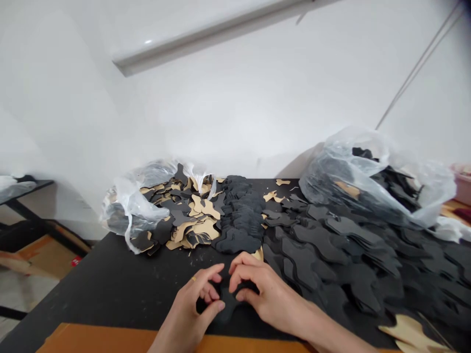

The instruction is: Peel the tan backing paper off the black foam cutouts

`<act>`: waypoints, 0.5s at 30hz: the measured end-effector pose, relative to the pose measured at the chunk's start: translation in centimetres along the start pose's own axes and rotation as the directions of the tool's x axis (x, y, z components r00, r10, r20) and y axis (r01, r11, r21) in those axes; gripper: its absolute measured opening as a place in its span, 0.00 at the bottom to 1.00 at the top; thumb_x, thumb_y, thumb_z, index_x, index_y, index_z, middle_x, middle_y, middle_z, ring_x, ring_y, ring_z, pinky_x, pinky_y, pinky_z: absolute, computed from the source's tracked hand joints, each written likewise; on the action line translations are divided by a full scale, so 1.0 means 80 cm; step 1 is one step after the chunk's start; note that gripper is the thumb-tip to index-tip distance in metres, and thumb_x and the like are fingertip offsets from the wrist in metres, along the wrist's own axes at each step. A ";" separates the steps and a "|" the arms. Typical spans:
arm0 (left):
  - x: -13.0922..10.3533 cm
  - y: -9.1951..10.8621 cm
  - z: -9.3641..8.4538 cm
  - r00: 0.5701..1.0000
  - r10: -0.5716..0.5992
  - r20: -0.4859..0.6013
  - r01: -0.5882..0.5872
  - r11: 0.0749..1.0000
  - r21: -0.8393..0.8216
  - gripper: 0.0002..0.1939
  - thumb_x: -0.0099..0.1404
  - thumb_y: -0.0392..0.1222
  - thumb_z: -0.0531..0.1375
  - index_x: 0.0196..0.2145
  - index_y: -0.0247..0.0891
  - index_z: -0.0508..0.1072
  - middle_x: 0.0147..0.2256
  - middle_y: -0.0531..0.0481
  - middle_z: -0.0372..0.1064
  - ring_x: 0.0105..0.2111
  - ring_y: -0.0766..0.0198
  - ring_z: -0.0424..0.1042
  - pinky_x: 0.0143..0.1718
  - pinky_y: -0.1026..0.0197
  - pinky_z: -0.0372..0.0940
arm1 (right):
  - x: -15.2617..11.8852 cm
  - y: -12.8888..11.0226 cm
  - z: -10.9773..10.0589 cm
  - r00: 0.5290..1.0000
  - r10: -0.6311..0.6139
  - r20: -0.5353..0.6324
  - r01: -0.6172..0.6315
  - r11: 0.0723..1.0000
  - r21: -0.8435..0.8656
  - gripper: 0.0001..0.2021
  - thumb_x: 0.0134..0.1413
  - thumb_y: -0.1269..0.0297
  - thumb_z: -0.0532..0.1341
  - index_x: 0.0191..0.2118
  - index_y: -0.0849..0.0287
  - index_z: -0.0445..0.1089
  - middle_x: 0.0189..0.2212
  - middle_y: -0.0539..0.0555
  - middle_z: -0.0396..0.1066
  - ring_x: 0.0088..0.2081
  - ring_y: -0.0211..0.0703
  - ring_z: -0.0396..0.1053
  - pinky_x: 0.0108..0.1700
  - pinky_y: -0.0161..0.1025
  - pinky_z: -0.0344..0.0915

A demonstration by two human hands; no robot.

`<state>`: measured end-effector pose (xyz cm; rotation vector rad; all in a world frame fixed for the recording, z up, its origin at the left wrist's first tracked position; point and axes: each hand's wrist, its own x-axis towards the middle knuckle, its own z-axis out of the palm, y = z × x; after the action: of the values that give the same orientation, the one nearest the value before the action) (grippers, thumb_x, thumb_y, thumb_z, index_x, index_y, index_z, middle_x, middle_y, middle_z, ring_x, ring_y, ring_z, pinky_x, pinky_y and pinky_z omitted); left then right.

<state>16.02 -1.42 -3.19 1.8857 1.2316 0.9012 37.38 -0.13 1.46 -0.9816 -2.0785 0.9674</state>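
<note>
My left hand (193, 304) is low over the front of the black table, its thumb and curved fingers apart. Facing it, my right hand (265, 287) curls its fingers, with a gap between thumb and forefinger. Between the two hands lies a dark, curved flat piece (228, 299), its outline hard to make out against the table; neither hand clearly grips it. Just beyond the fingers, overlapping black shaped pieces (241, 215) are lined up in rows running toward the wall. To the right spread many loose flat black pieces (301, 264), close by my right forearm.
Tan-backed pieces (206, 208) spill from a clear plastic bag (142, 213) at the left. Another plastic bag (331, 171) holding black pieces sits back right, near the white wall (228, 98). Brown cardboard (106, 338) runs along the front edge.
</note>
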 end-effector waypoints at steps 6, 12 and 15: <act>0.027 0.019 -0.043 0.978 0.204 -0.045 -0.181 0.936 0.303 0.21 0.63 0.31 0.55 0.52 0.47 0.71 0.45 0.47 0.73 0.39 0.61 0.74 0.43 0.59 0.71 | -0.001 0.003 -0.076 0.933 -0.126 -0.338 0.054 0.975 -0.215 0.09 0.60 0.75 0.58 0.33 0.54 0.72 0.44 0.53 0.70 0.47 0.45 0.70 0.50 0.42 0.65; 0.111 0.005 -0.128 0.972 0.235 -0.015 -0.178 0.775 0.607 0.21 0.60 0.35 0.59 0.52 0.42 0.74 0.55 0.42 0.69 0.56 0.45 0.63 0.57 0.41 0.59 | 0.005 0.022 -0.101 0.745 -0.407 -0.529 -0.104 0.712 -0.694 0.04 0.60 0.70 0.61 0.40 0.56 0.71 0.46 0.59 0.69 0.52 0.55 0.64 0.54 0.52 0.64; 0.138 -0.013 -0.153 0.980 0.197 0.011 -0.166 0.795 0.584 0.21 0.57 0.36 0.62 0.49 0.42 0.76 0.50 0.42 0.73 0.51 0.46 0.69 0.52 0.47 0.64 | 0.017 0.026 -0.054 0.901 -0.283 -0.328 -0.071 0.650 -0.756 0.09 0.56 0.72 0.64 0.43 0.58 0.69 0.43 0.58 0.70 0.45 0.53 0.68 0.45 0.48 0.70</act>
<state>8.64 11.46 4.13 2.5171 1.4968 0.7134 40.78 3.44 2.35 -1.2951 -2.1160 -0.2666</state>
